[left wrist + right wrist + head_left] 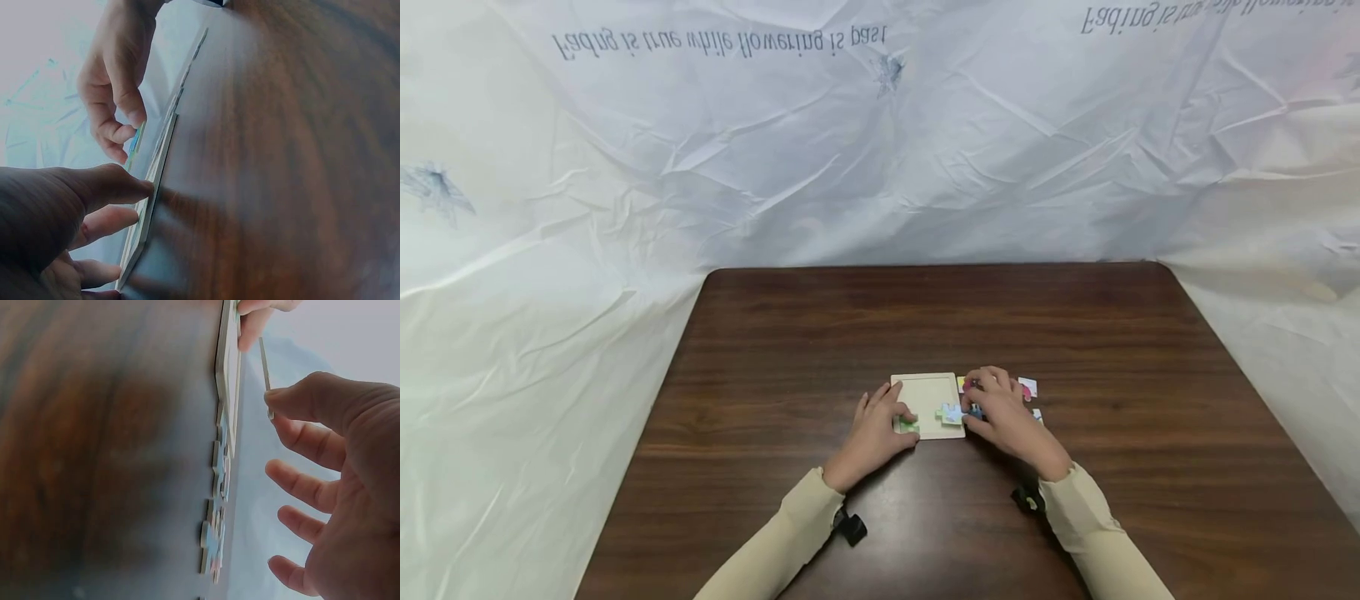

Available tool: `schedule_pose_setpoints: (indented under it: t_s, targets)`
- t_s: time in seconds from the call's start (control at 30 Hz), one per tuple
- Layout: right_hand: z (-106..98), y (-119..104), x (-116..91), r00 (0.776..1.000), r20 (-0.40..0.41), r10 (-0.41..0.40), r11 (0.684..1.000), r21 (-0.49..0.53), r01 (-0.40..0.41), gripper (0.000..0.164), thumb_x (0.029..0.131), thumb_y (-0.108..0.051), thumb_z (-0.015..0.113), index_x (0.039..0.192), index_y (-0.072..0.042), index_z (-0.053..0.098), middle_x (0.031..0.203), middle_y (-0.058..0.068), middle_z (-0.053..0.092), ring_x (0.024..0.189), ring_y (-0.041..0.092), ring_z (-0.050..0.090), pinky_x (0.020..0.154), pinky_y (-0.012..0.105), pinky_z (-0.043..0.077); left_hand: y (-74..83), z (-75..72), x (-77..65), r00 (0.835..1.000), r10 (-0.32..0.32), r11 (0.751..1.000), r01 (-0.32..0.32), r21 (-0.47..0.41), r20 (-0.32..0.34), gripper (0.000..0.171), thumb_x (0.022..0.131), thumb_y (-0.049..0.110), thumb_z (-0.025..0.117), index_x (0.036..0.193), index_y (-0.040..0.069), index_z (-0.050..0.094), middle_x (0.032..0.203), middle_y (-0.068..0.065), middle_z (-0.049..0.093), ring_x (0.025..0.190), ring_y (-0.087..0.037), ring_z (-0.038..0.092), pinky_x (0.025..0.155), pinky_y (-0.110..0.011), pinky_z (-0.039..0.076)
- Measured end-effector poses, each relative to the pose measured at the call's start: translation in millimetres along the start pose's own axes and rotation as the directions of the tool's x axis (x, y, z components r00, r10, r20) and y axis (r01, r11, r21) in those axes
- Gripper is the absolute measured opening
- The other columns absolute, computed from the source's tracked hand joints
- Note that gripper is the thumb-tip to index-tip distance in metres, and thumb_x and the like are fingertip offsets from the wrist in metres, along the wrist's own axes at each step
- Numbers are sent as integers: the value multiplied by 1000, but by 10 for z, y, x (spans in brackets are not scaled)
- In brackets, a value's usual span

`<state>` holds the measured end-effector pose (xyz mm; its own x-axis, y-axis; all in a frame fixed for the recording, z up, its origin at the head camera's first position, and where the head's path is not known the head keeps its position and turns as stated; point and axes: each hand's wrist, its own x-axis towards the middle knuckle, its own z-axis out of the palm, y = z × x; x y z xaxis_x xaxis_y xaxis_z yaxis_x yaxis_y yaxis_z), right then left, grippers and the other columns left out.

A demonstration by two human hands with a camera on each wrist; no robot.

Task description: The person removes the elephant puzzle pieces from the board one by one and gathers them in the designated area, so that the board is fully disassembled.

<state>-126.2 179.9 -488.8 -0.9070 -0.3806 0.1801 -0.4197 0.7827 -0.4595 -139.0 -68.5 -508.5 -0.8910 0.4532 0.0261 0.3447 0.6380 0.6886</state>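
Note:
A square wooden puzzle tray (pixel 928 387) lies on the table with a green puzzle piece (pixel 910 426) in its near left corner. My left hand (pixel 872 429) rests at that corner; its thumb touches the tray's near edge and its fingers spread over the left side. In the head view my right hand (pixel 1003 412) is at the tray's right edge. Between thumb and index finger it pinches a pale blue and green puzzle piece (pixel 952 414), which the right wrist view shows raised above the tray, edge-on. The other right fingers are apart and hold nothing.
Loose puzzle pieces (pixel 212 537) lie flat right of the tray, partly hidden under the right hand in the head view. Dark bands with small devices (pixel 850 527) sit at both wrists. A printed white cloth (pixel 820 167) hangs behind the brown table (pixel 775 333).

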Motion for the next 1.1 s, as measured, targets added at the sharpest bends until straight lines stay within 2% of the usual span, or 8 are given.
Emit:
schedule_pose_setpoints:
  t_s: [0.3,0.73,1.1]
  targets:
    - [-54,82,-102,1000,-1,-30,999,-36,30,25,89,-8,77,81,-22,58,128,18,54,127,42,33,88,65,26,-2,22,-17,1000,6,1000,-6,-20,-3,14,86,23,80,96,13,77,156,-19,40,149,-38,27,116,-64,10]
    - [-133,193,-236,999,16,40,998,-43,-40,21,87,-7,78,82,-20,63,127,20,53,128,46,32,95,72,22,-13,23,4,1000,12,1000,-13,-18,-16,15,83,22,81,94,13,77,154,-20,43,147,-39,30,116,-65,11]
    - [-200,297,-370,998,29,59,997,-52,-58,22,89,-7,77,82,-21,62,129,21,53,129,47,30,94,70,21,4,37,7,1000,9,1000,-9,-22,-14,15,83,21,81,95,12,78,155,-21,41,148,-39,28,116,-65,10]
